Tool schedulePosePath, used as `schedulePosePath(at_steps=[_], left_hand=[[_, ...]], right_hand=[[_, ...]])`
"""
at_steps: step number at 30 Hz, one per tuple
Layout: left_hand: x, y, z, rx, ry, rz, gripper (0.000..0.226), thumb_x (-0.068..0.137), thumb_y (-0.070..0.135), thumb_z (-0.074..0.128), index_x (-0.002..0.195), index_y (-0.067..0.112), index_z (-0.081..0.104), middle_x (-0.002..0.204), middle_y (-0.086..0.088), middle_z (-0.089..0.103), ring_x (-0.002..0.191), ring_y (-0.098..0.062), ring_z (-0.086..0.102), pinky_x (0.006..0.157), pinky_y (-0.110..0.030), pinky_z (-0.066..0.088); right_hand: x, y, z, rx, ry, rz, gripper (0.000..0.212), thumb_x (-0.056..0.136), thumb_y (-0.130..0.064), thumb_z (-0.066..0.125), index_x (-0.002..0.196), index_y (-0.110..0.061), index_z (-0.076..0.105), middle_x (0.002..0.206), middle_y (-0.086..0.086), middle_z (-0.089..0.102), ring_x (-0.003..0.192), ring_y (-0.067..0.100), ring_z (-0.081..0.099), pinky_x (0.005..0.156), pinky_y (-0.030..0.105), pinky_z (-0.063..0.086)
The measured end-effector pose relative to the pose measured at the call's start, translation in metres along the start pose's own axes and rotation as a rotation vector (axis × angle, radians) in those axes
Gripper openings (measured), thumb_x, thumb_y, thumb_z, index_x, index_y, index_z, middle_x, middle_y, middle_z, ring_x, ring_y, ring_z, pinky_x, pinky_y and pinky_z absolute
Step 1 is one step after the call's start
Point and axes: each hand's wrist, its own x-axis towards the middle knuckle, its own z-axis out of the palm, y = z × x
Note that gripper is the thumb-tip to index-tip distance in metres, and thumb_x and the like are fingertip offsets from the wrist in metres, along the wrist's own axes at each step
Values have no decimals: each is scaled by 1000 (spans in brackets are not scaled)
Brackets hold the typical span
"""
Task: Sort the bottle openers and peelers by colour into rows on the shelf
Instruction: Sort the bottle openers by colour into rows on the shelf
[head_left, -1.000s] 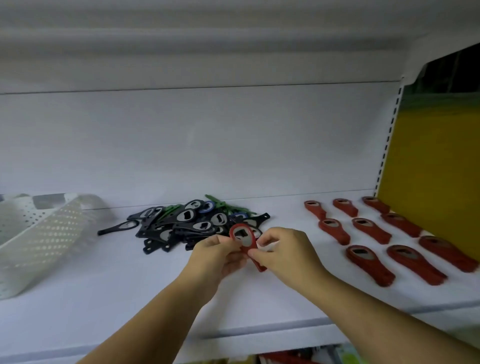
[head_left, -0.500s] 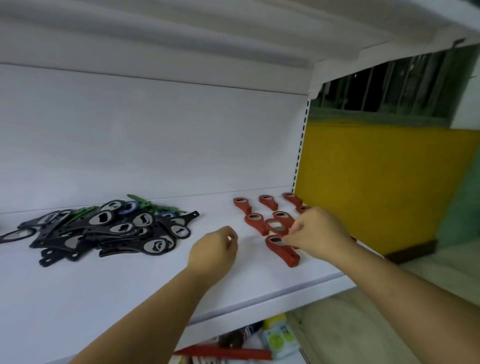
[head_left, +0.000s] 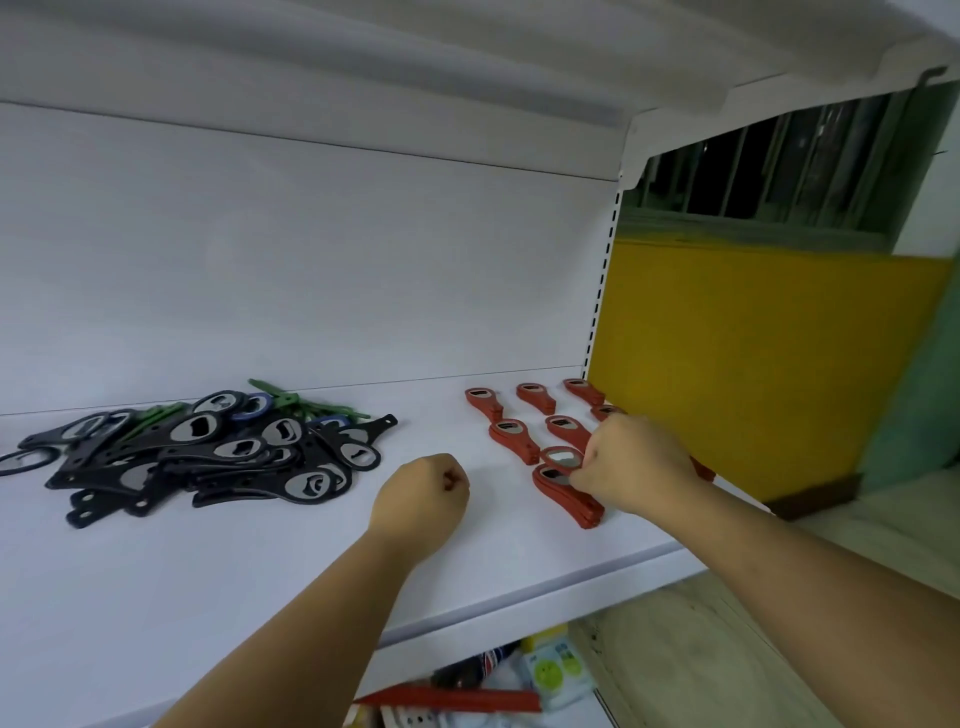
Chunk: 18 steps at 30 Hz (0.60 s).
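On the right of the white shelf (head_left: 260, 561), several red bottle openers (head_left: 535, 397) lie in rows. My right hand (head_left: 634, 462) pinches one more red opener (head_left: 561, 458) by its handle, its metal-lined head just above the nearest red opener (head_left: 569, 496) in the front row. My left hand (head_left: 421, 493) hovers over the middle of the shelf with its fingers curled and nothing in it. A mixed pile of black openers (head_left: 208, 457), with blue ones and green peelers (head_left: 291, 402) at its back, lies to the left.
A perforated upright (head_left: 600, 291) ends the shelf at the right, with a yellow wall (head_left: 753, 364) beyond. Below the shelf's front edge lie packaged goods (head_left: 556, 670) and a red item (head_left: 457, 699). Another shelf overhangs close above.
My right hand has carried the red opener from the shelf's middle over to the red rows. My left hand let go of it and stayed in the middle. The view swung right; the white basket left the frame.
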Motion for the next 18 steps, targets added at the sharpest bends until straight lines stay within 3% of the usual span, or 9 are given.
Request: schedulePosePath(at_steps=[11,14,16,18], left_hand=[[0,0,0,-19,2,2,19,88,16,46,90,21,64,81,6,62,75,-16,55,61,-24,39],[0,0,0,-25,2,4,19,88,17,46,88,23,63,80,7,61,75,-16,55,61,-24,40],[-1,0,0,-29,-6,8,18,88,17,46,87,24,63,78,8,60,74,-15,55,62,-24,43],[-2,-1,1,-41,-17,5,18,88,16,46,87,24,62,76,9,59,72,-15,54,62,-24,43]], right_hand=[[-1,-7,8,-121,-20,-82,34,82,-29,63,54,-16,48,54,1,47,49,16,46,44,21,31],[-2,-8,5,-147,3,-95,42,84,-43,61,55,-18,47,54,0,47,50,15,45,44,21,29],[-3,-10,1,-162,55,-101,45,84,-57,56,61,-19,55,58,-2,54,53,14,51,45,21,36],[-6,-13,-3,-156,127,-122,44,86,-59,52,68,-21,63,63,-4,60,58,13,56,50,22,44]])
